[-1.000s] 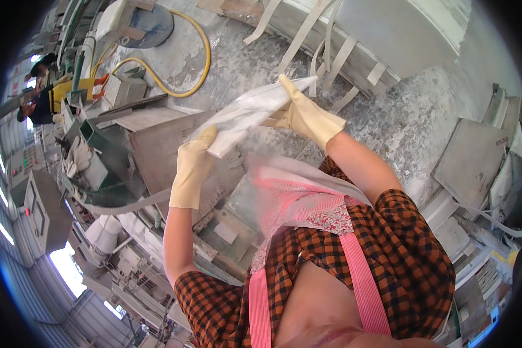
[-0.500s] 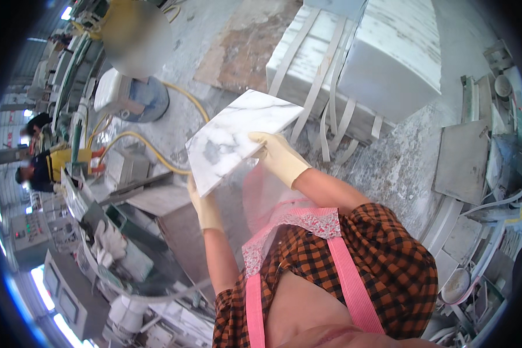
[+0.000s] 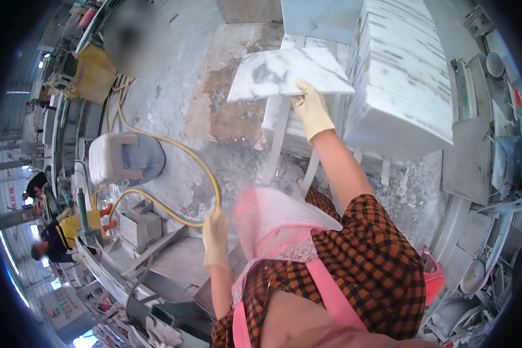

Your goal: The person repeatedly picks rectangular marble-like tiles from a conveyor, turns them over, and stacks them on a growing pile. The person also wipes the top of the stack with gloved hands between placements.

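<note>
My right hand (image 3: pixel 313 111), in a cream rubber glove, grips the near edge of a white marble tile (image 3: pixel 290 72) with grey veins. The thumb lies on top of the tile and the fingers are under it. It hangs over a strapped stack of marble slabs (image 3: pixel 275 119), beside a taller stack of the same slabs (image 3: pixel 403 64). My left hand (image 3: pixel 216 239), gloved alike, is off the tile and low by my body. Its fingers point forward and look loosely extended. A yellow hose (image 3: pixel 185 145) passes just beyond the fingertips, seemingly on the floor.
A blue-grey drum (image 3: pixel 145 159) with a pale wrapped block (image 3: pixel 105 159) stands left. A brown worn board (image 3: pixel 214 98) lies on the floor ahead. Grey machinery is at lower left, where another person (image 3: pixel 61 235) bends. Stone offcuts (image 3: pixel 472 156) lean at right.
My right hand has carried the marble tile forward and right, over the stacks. My left hand has let go of it and dropped back. My view has shifted toward the right.
</note>
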### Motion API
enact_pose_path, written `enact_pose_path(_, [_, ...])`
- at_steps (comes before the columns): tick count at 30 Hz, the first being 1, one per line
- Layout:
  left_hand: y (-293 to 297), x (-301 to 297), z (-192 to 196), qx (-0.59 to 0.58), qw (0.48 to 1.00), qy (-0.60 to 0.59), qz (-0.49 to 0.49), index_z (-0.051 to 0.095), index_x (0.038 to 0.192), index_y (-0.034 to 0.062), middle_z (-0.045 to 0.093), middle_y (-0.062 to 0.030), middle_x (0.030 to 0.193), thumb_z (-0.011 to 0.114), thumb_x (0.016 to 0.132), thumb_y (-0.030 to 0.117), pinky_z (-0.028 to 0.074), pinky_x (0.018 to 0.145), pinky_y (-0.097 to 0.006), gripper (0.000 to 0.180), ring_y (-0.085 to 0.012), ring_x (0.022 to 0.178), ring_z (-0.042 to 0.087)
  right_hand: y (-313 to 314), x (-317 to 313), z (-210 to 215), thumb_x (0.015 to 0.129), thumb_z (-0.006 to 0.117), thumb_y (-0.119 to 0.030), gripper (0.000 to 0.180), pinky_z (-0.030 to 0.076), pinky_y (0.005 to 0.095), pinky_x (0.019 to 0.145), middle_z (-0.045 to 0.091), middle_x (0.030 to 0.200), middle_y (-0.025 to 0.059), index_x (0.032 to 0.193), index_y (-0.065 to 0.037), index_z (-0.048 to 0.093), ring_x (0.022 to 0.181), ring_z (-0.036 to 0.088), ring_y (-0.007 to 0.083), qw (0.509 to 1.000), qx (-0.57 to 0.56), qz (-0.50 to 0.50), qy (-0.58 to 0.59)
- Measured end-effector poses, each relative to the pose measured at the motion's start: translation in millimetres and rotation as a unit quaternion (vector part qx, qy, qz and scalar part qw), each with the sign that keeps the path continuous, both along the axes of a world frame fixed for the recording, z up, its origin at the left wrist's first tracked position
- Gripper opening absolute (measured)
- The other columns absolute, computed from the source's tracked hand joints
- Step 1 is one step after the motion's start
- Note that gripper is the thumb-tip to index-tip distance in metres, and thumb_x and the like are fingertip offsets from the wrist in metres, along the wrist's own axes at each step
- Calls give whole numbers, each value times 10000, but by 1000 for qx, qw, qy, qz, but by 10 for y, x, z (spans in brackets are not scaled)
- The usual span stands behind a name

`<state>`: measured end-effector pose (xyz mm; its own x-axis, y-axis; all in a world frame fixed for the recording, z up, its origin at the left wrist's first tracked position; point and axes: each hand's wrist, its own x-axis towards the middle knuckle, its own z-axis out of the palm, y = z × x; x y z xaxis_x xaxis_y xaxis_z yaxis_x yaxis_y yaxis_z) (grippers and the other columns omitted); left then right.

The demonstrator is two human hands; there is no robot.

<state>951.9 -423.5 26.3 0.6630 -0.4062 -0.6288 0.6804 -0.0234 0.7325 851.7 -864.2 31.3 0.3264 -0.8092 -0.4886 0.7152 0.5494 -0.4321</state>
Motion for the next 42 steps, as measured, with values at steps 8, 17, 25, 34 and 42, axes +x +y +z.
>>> enact_pose_path(8, [1066,-85,-30,180,973,114,87,429,1387,-13,477,-202,1435,610,976,343,437,1091,-426,573,-328,1316,490,-1404,375,-371,967,538,13,354,556,463,1002,534,1309,235,1301,101,458,1204,584,362,993,28,-113,-17])
enact_pose_path(17, [583,212,179,208,973,81,52,477,1348,42,549,-193,1358,637,967,337,457,1068,-428,508,-321,1307,510,-1968,372,-595,943,558,12,379,523,503,1038,519,1317,252,1304,82,464,1257,532,381,990,57,-129,-12])
enact_pose_path(25, [104,394,142,252,966,60,-19,526,1304,90,609,-142,1283,650,965,373,491,1025,-399,459,-277,1214,587,-2395,286,-10,980,585,-166,588,485,437,1086,459,1404,265,1416,134,329,1294,507,367,992,-94,-68,56])
enact_pose_path(34, [-266,709,-72,279,960,-2,-4,588,1207,64,700,-115,1083,690,933,297,568,805,-322,374,-228,967,690,-3063,266,422,991,557,-399,551,392,330,1101,517,1453,134,1432,-73,505,1293,515,241,818,-417,76,389])
enact_pose_path(42, [-2122,1434,-63,221,908,-186,-305,635,1174,13,701,-70,1061,542,1007,347,524,824,-283,385,-161,932,665,-3892,-1398,401,978,508,-475,589,261,402,1168,440,1527,124,1442,-113,497,1431,355,291,257,-534,-4,805])
